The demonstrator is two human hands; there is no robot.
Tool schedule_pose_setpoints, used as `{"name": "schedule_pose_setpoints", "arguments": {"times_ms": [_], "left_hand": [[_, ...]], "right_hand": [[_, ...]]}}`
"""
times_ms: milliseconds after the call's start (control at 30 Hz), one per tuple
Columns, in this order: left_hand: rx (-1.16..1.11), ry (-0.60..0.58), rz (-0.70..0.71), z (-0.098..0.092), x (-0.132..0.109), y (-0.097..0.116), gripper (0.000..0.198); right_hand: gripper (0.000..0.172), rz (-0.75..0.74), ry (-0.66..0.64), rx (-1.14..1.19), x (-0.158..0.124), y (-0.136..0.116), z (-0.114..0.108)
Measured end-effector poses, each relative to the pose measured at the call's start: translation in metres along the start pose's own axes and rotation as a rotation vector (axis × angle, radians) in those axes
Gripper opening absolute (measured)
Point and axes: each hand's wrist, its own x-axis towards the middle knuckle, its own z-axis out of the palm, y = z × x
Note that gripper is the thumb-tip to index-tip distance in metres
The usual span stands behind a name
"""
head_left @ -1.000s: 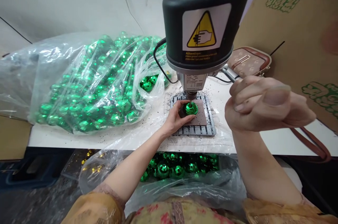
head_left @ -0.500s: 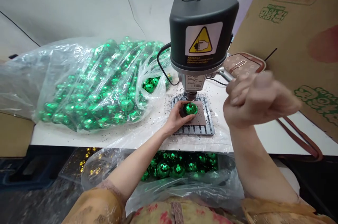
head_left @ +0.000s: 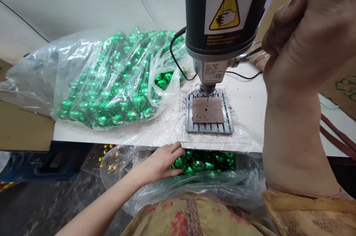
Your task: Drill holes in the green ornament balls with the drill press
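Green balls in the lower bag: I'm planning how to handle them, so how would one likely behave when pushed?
The green balls look round, so one would likely roll. Their shiny, faceted surfaces may feel slippery. They are probably fairly stiff, since none visibly sags though piled together in the clear bag.

A head-worn camera looks forward and down, near the drill press (head_left: pixel 219 39).
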Motion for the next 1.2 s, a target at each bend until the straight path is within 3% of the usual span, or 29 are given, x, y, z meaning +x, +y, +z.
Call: {"name": "schedule_pose_setpoints", "arguments": {"times_ms": [100,167,300,433,533,633,767,867,967,1033,1200], "left_hand": [[0.066,0.007,0.056,-0.001,-0.015,-0.004,0.042],[0.05,0.132,0.097,-0.012,-0.002,-0.013,0.038],[0.098,0.533,0.039,-0.065,0.066,-0.051,0.02],[0.256,0.546,-0.32,-0.117,0.146,-0.1,0.027],[0.24,0.499,-0.498,-0.128,0.181,-0.125,0.02],[0.222,0.521,-0.512,-0.126,0.191,-0.135,0.02],[0.153,0.623,-0.435,-0.123,0.178,-0.125,0.034],[-0.251,0.695,-0.237,-0.114,0.162,-0.105,0.038],[-0.813,0.636,-0.136,-0.091,0.15,-0.082,0.041],[-1.049,0.595,-0.138,-0.072,0.146,-0.071,0.043],[-1.115,0.602,-0.18,-0.031,0.151,-0.062,0.051]], "right_hand": [[0.044,0.017,0.25,0.019,0.002,0.006,0.007],[0.042,-0.033,0.262,0.033,0.002,0.009,0.011],[0.046,0.014,0.327,0.024,0.001,0.009,0.014],[0.044,-0.022,0.25,0.05,-0.001,0.004,0.012],[0.042,-0.081,0.201,0.071,-0.001,0.0,0.012],[0.042,-0.09,0.211,0.044,-0.001,-0.003,0.014],[0.04,-0.102,0.187,0.023,-0.002,-0.006,0.013],[0.039,-0.118,0.162,0.02,-0.003,-0.007,0.013],[0.042,-0.15,0.191,0.014,-0.002,-0.008,0.016],[0.042,-0.149,0.217,0.008,-0.001,-0.008,0.018],[0.042,-0.18,0.213,0.03,-0.001,-0.008,0.018]]}}
